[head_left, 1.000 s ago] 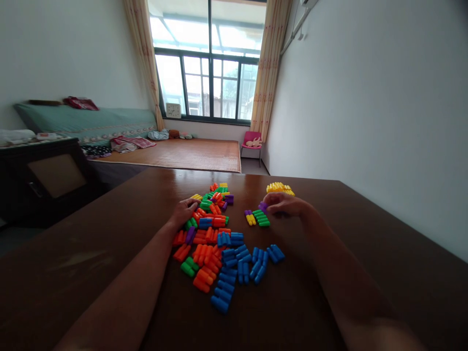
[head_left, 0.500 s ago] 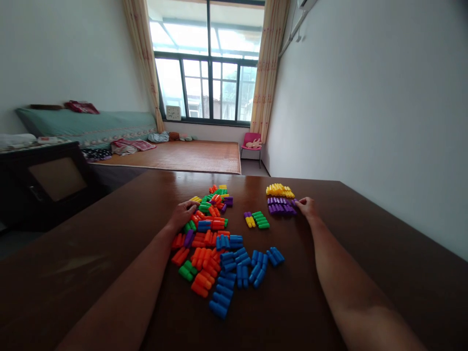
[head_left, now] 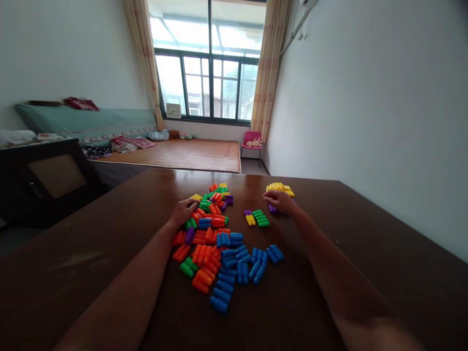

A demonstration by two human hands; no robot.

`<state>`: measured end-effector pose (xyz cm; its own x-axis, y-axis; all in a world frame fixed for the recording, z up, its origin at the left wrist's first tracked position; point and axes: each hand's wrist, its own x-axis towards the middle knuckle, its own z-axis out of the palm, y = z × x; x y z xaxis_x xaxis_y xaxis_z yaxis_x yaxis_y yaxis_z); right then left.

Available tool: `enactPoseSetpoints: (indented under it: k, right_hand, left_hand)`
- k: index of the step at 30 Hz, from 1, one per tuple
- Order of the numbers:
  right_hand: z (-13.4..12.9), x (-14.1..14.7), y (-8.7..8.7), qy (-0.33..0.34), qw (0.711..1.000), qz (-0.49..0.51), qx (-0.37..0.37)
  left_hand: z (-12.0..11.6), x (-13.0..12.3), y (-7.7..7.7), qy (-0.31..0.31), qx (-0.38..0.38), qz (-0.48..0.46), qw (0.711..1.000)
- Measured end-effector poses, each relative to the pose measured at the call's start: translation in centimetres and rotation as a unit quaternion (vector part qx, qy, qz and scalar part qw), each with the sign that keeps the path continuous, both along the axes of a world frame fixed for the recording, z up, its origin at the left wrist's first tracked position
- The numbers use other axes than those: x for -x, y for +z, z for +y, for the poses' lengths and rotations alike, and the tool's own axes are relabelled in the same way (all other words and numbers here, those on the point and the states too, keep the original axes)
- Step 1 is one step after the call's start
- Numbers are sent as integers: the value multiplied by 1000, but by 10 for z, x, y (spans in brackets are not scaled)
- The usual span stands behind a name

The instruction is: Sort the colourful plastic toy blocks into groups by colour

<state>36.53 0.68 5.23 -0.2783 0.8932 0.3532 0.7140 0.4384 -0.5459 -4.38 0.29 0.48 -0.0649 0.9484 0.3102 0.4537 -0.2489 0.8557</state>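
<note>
On the brown table, my left hand (head_left: 184, 212) rests at the left edge of a mixed pile of plastic pieces, beside orange pieces (head_left: 199, 214) and green ones (head_left: 190, 224); its fingers are bent and what they touch is hidden. My right hand (head_left: 280, 200) is over the purple pieces (head_left: 273, 209), covering most of them, just in front of the yellow group (head_left: 280, 187). Its fingers point left and nothing can be made out between them. Left of it lie green pieces (head_left: 261, 218) and a small purple and yellow block (head_left: 250, 218).
Blue pieces (head_left: 223, 291) spread across the near middle of the brown table (head_left: 310, 302). Beyond the table are a bed (head_left: 197, 153), a pink chair (head_left: 252, 138) and a window. A dark cabinet (head_left: 54, 175) stands at the left.
My right hand has moved left from the right end of the purple pieces and now covers most of them. My left hand has barely moved.
</note>
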Motion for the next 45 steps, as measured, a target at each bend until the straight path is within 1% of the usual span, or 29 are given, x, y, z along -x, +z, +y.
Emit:
enactPoseSetpoints:
  k: [1,3,5,7,8,11,13,15,17,19,20,21,22,24,26,27,29,31,33,34,37,40,43,45]
  right_hand:
    - [-3,17,-1,49,998,-36,1]
    - [-9,45,-4,96,989,-111,3]
    - [-15,62,-9,106,979,-174,20]
    - [-18,68,-12,107,972,-204,43]
    - [-19,67,-12,110,972,-202,54]
    - [-20,61,-7,127,978,-139,86]
    - [-20,60,-3,133,981,-65,124]
    - [-22,63,-1,134,980,31,147]
    - [-25,71,0,137,972,125,145]
    - [-31,84,2,149,963,188,127]
    - [-35,90,4,154,959,206,115]
    - [-38,97,5,158,958,219,102]
    - [-42,104,7,157,957,228,89]
    - [-49,115,8,150,956,242,69]
    - [-54,123,8,149,953,254,64]
    - [-55,124,7,150,952,258,62]
    - [-54,123,4,138,956,256,47]
    - [-49,118,0,105,963,245,29]
    - [-44,111,-4,86,969,230,39]
    - [-42,108,-5,86,970,221,52]
    - [-42,106,-9,105,974,189,71]
    - [-51,111,-6,138,979,142,54]
    - [-58,115,0,180,978,96,39]
    - [-55,112,5,186,979,77,35]
  left_hand:
    - [0,0,0,0,-3,8,1000]
    - [0,0,-1,0,-8,22,1000]
    - [1,0,-2,6,-11,31,999]
    - [2,0,-3,11,-13,43,999]
    - [2,0,-3,12,-14,52,998]
    - [3,1,-5,6,-17,76,997]
    - [4,1,-5,4,-15,81,997]
    - [4,1,-1,14,-35,83,996]
    - [2,-3,8,32,-89,101,990]
    - [-4,-11,22,37,-150,124,980]
    - [-9,-18,30,27,-168,132,976]
    - [-15,-26,38,5,-174,132,976]
    - [-21,-34,45,-24,-175,129,976]
    - [-33,-51,55,-104,-166,136,971]
    - [-42,-64,58,-173,-165,145,960]
    - [-44,-68,57,-197,-164,151,955]
    - [-44,-69,55,-215,-160,165,949]
    - [-40,-61,53,-194,-147,176,954]
    - [-34,-49,52,-163,-131,174,962]
    - [-30,-42,51,-155,-124,169,965]
    - [-21,-22,49,-148,-111,149,971]
    - [-15,-5,43,-93,-99,133,982]
    - [-12,5,32,-46,-72,116,990]
    - [-11,7,22,-21,-40,63,997]
